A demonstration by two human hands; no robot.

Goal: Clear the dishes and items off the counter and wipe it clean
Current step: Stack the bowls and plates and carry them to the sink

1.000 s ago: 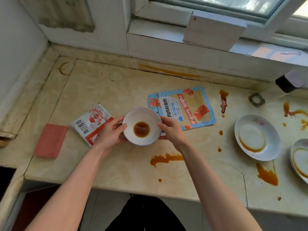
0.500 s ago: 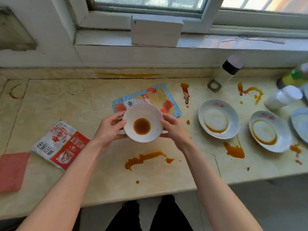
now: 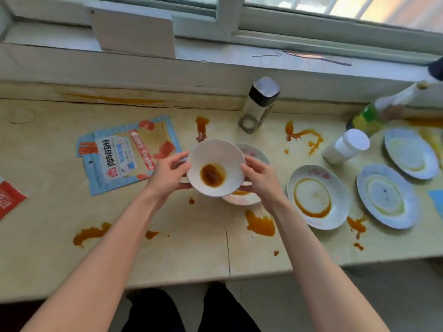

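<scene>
A white bowl (image 3: 223,161) with brown sauce in its bottom is held above the counter (image 3: 167,248). My left hand (image 3: 167,174) grips its left rim and my right hand (image 3: 260,176) grips its right rim. Directly under the bowl sits a white plate (image 3: 251,152), mostly hidden, with only its far and near edges showing. To the right lie three more sauce-stained plates: one (image 3: 317,197) near my right wrist, one (image 3: 387,196) further right, and one (image 3: 411,153) behind it.
A blue snack packet (image 3: 129,152) lies left of the bowl and a red packet (image 3: 9,198) at the left edge. A black-capped clear bottle (image 3: 260,104), a white jar (image 3: 346,146) and a green bottle (image 3: 369,116) stand at the back. Orange sauce spills (image 3: 260,224) dot the counter.
Both hands have carried the bowl to the right, from beside the red packet to above the leftmost plate. The view has swung right, so the red sponge is out of sight.
</scene>
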